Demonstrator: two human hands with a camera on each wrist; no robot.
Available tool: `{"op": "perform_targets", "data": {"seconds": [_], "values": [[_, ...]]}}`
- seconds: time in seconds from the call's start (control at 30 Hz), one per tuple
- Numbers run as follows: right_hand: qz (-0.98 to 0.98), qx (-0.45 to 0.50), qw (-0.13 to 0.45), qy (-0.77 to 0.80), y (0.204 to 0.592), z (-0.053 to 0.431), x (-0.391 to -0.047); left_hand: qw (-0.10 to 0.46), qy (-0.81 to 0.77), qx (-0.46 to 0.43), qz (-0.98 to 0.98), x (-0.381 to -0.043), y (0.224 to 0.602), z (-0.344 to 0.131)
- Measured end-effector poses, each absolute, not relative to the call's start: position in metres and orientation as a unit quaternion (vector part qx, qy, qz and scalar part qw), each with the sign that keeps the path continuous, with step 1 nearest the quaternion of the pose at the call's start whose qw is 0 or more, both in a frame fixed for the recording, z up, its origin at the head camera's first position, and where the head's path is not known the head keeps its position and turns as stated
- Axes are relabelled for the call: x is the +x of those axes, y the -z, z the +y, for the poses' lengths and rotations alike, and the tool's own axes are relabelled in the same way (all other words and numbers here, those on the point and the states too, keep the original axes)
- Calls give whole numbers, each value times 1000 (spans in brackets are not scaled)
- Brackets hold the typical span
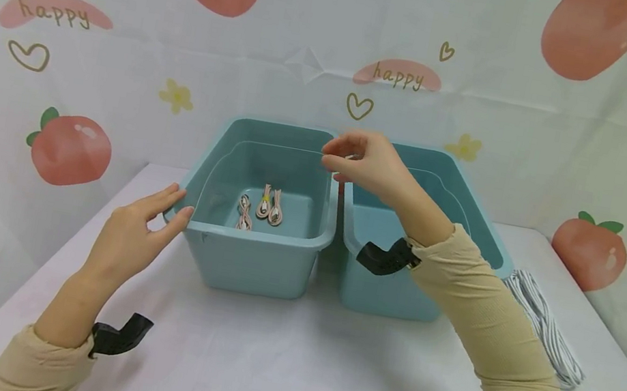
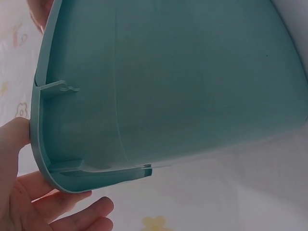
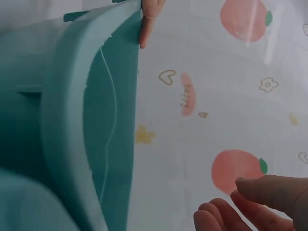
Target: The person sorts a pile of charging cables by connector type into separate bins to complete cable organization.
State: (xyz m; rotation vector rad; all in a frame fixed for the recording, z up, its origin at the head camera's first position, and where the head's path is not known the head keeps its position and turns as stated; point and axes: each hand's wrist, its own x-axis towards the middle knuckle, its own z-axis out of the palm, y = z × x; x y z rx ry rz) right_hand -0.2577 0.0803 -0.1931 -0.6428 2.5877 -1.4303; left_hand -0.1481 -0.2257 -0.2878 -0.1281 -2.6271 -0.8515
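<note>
Gripping with left hand (image 1: 137,236) a corner of left teal plastic tub (image 1: 252,265), containing three bundled cables (image 1: 265,203); hovering near its right rim (image 1: 329,220) with right hand (image 1: 370,165) released.

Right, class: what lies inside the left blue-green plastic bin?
Three small, pale pinkish cables, each bundled, lie on the floor of the left blue-green plastic bin. The near wall covers the front of that floor, so anything there cannot be seen.
</note>
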Motion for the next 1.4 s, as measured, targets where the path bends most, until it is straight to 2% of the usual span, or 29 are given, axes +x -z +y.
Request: {"op": "perform_targets", "data": {"seconds": [0.47,0.7,0.97,1.2,1.4], "values": [[870,-156,9,467,211,156,-234,192,309,-46,-930,-149,288,-226],[839,-161,-6,521,223,200,-222,182,302,-48,-934,-148,285,-227],[802,-107,-33,586,237,255,-203,165,281,-51,-944,-148,277,-225],[767,-73,-77,632,256,292,-195,192,298,-79,-932,-149,264,-203],[748,-81,-64,656,272,320,-192,215,319,-143,-912,-149,253,-168]]}}
